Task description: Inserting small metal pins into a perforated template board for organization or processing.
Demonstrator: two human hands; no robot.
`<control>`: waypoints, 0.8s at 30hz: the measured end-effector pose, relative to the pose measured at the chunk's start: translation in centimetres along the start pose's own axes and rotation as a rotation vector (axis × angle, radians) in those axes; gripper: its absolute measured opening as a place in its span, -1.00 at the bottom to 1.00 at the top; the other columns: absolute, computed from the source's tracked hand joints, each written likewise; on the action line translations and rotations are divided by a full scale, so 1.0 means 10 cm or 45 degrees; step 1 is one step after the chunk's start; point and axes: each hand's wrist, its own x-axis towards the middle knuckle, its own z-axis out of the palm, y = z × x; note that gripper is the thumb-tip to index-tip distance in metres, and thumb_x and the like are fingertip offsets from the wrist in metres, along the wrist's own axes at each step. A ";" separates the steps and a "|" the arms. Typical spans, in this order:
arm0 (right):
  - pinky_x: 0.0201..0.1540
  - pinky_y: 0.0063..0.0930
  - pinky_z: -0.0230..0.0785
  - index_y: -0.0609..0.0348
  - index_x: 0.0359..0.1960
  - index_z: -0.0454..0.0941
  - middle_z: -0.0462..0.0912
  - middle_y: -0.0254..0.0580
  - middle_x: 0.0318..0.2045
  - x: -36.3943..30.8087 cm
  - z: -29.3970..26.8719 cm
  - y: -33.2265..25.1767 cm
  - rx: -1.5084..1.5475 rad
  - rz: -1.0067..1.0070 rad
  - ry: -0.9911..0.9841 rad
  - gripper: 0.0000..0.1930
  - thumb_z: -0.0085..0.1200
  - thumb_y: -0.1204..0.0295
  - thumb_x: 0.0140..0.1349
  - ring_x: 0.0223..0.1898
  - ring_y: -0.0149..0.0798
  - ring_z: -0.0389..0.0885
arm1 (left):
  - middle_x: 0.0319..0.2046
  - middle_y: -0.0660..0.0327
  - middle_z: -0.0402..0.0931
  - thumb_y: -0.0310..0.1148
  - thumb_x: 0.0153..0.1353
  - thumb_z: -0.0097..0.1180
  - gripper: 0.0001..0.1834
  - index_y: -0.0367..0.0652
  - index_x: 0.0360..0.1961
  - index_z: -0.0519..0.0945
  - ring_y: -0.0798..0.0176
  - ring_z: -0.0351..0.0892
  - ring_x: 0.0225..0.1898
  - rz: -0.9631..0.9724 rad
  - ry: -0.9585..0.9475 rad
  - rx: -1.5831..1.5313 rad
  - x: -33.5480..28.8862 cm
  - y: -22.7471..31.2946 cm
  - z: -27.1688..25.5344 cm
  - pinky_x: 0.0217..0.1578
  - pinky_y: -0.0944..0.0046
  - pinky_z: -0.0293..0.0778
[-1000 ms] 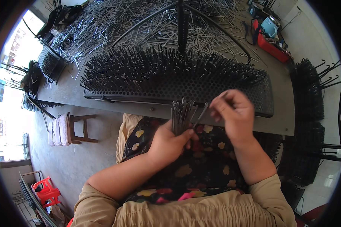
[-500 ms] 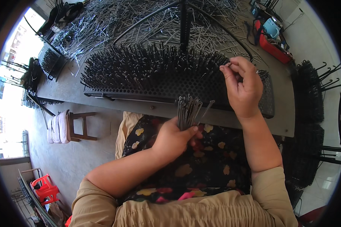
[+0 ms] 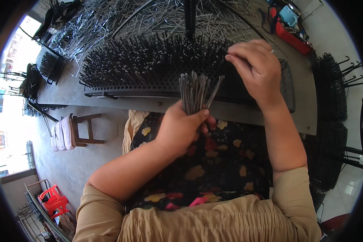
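At the near edge of the counter [image 3: 109, 97], the bundle of metal pins [image 3: 194, 92] stands upright, clamped in the left hand [image 3: 181, 130]. The right hand [image 3: 256, 68], fingertips pinched together over the perforated black tray [image 3: 157, 86], should seat each pin straight into a free hole.

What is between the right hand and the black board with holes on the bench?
Nothing separate shows between them. The right hand is over the board, fingertips pinched among the upright pins already standing in it. The left hand holds its bundle of pins nearer the bench edge, beside that path.
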 end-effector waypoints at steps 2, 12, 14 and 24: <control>-0.24 -0.44 0.41 0.23 -0.42 0.61 0.66 -0.19 -0.40 -0.03 0.02 0.04 -0.069 -0.024 -0.071 -0.86 0.29 0.62 -0.05 -0.36 -0.23 0.60 | -0.48 0.21 0.57 -0.45 0.28 0.03 -0.91 -0.22 -0.24 0.45 0.49 0.43 -0.59 -0.015 -0.025 -0.002 0.03 0.01 0.03 -0.70 0.50 0.23; -0.41 -0.72 0.37 0.27 -0.23 0.56 0.64 -0.29 -0.44 -0.29 -0.12 -0.61 1.037 1.420 -0.222 -0.82 0.22 0.59 0.11 -0.43 -0.55 0.56 | -0.44 0.15 0.58 -0.44 0.28 0.05 -0.88 -0.20 -0.18 0.44 0.40 0.52 -0.55 0.010 -0.066 -0.155 -0.02 -0.04 0.08 -0.69 0.46 0.32; -0.51 -0.76 0.28 0.27 -0.23 0.52 0.62 -0.32 -0.47 -0.28 -0.17 -0.60 1.110 1.525 -0.303 -0.81 0.20 0.59 0.11 -0.50 -0.54 0.54 | -0.43 0.15 0.59 -0.44 0.28 0.05 -0.87 -0.20 -0.18 0.43 0.39 0.54 -0.54 -0.027 -0.079 -0.158 -0.04 -0.03 0.09 -0.68 0.46 0.33; -0.37 -0.71 0.40 0.31 -0.02 0.35 0.62 -0.14 -0.37 -0.35 -0.03 -0.14 0.021 0.209 0.277 -0.61 0.16 0.74 0.12 -0.39 -0.49 0.57 | -0.38 0.17 0.61 -0.44 0.28 0.05 -0.88 -0.19 -0.20 0.42 0.39 0.55 -0.55 -0.107 -0.014 -0.109 -0.07 -0.20 0.03 -0.69 0.46 0.33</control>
